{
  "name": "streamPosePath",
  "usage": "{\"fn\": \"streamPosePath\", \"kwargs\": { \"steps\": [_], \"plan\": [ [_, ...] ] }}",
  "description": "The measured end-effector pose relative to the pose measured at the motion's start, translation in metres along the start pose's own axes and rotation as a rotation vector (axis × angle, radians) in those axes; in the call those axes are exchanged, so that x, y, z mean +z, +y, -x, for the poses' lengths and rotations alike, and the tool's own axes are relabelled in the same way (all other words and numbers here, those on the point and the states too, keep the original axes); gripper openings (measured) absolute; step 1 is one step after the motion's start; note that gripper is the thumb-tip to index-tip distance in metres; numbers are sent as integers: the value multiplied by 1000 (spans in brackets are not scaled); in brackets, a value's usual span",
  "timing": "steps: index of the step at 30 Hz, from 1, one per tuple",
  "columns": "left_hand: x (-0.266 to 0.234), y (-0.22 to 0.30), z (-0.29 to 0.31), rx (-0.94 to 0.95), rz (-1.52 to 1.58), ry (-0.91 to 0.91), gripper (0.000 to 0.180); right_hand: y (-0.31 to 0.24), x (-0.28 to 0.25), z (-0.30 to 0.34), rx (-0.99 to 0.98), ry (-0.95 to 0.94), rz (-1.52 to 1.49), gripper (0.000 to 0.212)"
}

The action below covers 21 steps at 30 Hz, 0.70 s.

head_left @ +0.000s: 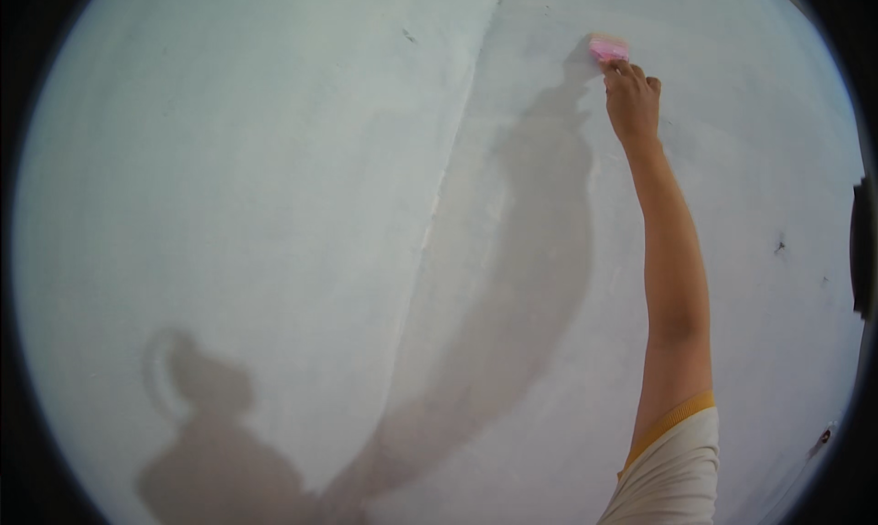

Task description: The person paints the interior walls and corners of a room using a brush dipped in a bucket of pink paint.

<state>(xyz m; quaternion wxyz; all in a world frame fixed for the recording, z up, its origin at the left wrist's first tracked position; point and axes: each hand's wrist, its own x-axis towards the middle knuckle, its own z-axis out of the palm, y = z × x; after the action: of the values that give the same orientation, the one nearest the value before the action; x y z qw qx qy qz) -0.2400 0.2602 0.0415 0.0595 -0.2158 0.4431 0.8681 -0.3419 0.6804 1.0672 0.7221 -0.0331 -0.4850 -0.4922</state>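
Note:
High on the pale wall [274, 205], my right hand [633, 100] is closed on a small, flat pink thing with a cream upper edge [609, 49]. Its kind does not show clearly; it could be a brush or a sponge. The fingertips grip its lower part, and the cream edge points upward, at or very close to the wall. My right arm [675, 269] is stretched up from the lower right, in a white sleeve with a yellow cuff. My left hand is out of the picture.
A raised seam [430, 223] runs slanting down the wall. Small dark marks [780, 244] dot the surface. At the far right edge is a dark upright object [861, 251]. Shadows of my head and arm fall across the wall.

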Motion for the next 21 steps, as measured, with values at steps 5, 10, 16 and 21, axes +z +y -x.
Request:
{"fn": "streamPosePath", "kwargs": {
  "steps": [5, 10, 16, 21],
  "plan": [
    [-8, 18, -42, -16, 50, 3, 38, -53, -42, 29, -46, -61, -27, 31],
    [-67, 50, -69, -36, -2, -31, 40, -73, -76, -13, -71, 34, 12, 31],
    [-129, 63, -59, -86, -48, -76, 43, -58, -114, -69, -54, -7, 33, 31],
    [-179, 136, 8, -68, -59, -102, 40, -72, -256, -86, -121, -71, -56, 30]
  ]
}}
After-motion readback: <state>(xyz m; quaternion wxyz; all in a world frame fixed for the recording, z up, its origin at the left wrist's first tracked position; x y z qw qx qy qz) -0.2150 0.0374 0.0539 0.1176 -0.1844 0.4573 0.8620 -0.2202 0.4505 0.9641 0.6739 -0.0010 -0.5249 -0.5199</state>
